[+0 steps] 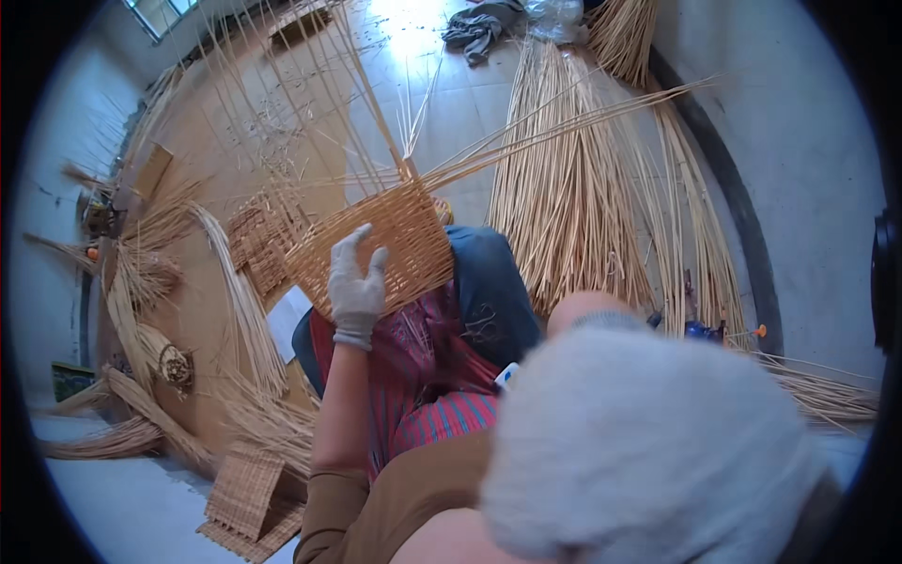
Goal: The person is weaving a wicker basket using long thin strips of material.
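Observation:
A woven cane panel (395,235), perhaps the side of a basket, stands tilted over my lap, with long loose strands running from its far edge. My left hand (357,289), in a pale work glove, is in front of the panel's near left part. Its thumb and fingers are apart with nothing between them; whether it touches the weave I cannot tell. My right hand (648,442), also gloved, looms large and blurred close to the camera, its fingers hidden. Striped red cloth (442,418) covers my lap.
Long cane strands (564,179) lie spread on the floor at the right. Bundles of strands (244,301) and another woven piece (263,235) lie at the left. A folded woven mat (246,489) sits at the lower left. Dark cloth (481,28) lies at the back.

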{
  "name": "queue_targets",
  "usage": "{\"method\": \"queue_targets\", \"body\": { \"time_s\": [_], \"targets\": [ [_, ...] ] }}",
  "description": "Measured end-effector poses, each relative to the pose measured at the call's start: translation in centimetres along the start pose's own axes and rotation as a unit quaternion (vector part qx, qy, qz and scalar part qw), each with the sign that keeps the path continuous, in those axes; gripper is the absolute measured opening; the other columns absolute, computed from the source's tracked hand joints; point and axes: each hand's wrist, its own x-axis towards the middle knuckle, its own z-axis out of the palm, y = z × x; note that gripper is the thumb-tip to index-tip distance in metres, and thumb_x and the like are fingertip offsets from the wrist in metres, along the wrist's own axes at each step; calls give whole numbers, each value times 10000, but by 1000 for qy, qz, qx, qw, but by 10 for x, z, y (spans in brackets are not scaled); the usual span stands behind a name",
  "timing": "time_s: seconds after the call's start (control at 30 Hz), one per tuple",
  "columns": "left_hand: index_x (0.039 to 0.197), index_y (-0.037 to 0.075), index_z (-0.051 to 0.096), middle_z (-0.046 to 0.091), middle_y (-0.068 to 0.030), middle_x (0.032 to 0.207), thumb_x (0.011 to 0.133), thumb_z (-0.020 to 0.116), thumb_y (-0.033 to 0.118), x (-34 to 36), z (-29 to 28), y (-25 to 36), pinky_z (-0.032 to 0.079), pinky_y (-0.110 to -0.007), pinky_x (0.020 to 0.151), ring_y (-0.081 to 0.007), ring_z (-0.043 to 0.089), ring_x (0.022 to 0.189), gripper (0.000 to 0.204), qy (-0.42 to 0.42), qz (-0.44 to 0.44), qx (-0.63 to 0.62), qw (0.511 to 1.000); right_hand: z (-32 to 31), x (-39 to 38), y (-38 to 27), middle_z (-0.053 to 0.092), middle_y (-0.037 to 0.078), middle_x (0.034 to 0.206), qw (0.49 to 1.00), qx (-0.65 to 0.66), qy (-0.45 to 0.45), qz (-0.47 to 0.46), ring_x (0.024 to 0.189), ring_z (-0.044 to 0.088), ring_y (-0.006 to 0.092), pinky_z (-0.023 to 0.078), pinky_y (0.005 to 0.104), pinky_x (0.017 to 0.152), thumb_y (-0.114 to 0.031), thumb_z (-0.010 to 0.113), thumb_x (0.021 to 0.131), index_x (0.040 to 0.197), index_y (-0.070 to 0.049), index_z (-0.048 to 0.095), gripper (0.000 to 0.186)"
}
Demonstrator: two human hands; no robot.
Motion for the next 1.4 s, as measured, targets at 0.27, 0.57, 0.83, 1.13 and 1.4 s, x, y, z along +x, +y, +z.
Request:
{"method": "queue_targets", "body": {
  "time_s": [0.27, 0.57, 0.83, 1.13, 1.4],
  "targets": [
    [1362, 69, 634, 664, -140, 1335, 924, 757, 198, 32, 9, 20, 428, -437, 1155, -340, 607, 1279, 473, -2, 116, 158, 981, -23, -14, 4, 605, 15, 787, 988, -155, -6, 16, 537, 485, 127, 396, 280, 522, -167, 558, 1010, 1072, -85, 732, 202],
    [1399, 75, 586, 711, -163, 1250, 749, 904, 428, 105, 81, 5, 487, -453, 1053, -337, 676, 1180, 805, -153, -46, 220, 962, -31, -195, 85, 757, 112, 1039, 710, -206, 25, 673, 1032, 713, 219, 544, 350, 952, -235, 660, 1021, 1195, -20, 734, 287],
    [1143, 42, 688, 702, -93, 954, 1045, 625, 461, 81, -67, -39, 533, -364, 772, -189, 633, 819, 435, 50, -74, -139, 986, -132, -262, 213, 744, 220, 1178, 585, -483, 130, 638, 1101, 716, 369, 543, 434, 975, -521, 680, 979, 1255, -18, 705, 574],
    [1177, 40, 661, 689, -96, 975, 1078, 419, 634, 59, -145, -78, 623, -387, 792, -228, 692, 868, 649, 111, 27, -659, 743, -62, -198, 181, 689, 203, 1143, 671, -584, 157, 428, 1086, 670, 374, 524, 457, 940, -468, 771, 909, 1330, -46, 621, 614],
    [1245, -26, 677, 733, -156, 1145, 1060, 515, 571, 31, -108, -180, 577, -458, 1015, -286, 696, 1093, 645, 8, -132, -719, 682, 3, -280, 164, 666, 177, 1221, 608, -479, 158, 613, 1131, 650, 367, 521, 457, 980, -97, 804, 831, 1383, -61, 588, 594]
  ]
}}
